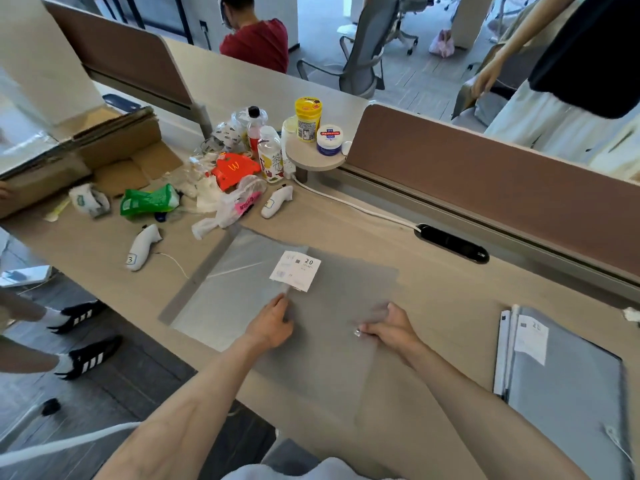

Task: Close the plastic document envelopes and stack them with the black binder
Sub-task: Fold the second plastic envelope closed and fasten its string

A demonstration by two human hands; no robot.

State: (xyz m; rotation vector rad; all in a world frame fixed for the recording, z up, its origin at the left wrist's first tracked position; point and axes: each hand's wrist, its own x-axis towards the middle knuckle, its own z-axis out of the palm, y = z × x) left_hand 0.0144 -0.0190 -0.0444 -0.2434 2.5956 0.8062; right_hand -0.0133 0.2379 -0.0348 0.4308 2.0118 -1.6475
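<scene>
Head: hands (273,327) (391,329) pinch envelope (332,299) edge.

Bare forearms, sleeveless; perhaps pale clothing below.

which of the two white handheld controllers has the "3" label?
The left controller, lying alone near the desk's front edge, has the "3" tag at its base. The other controller lies farther back by the white plastic bag; its label is unreadable.

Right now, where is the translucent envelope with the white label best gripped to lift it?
Probably the near edge, from the person's side. The translucent envelope lies flat on the desk, and both the left hand and right hand already rest there.
</scene>
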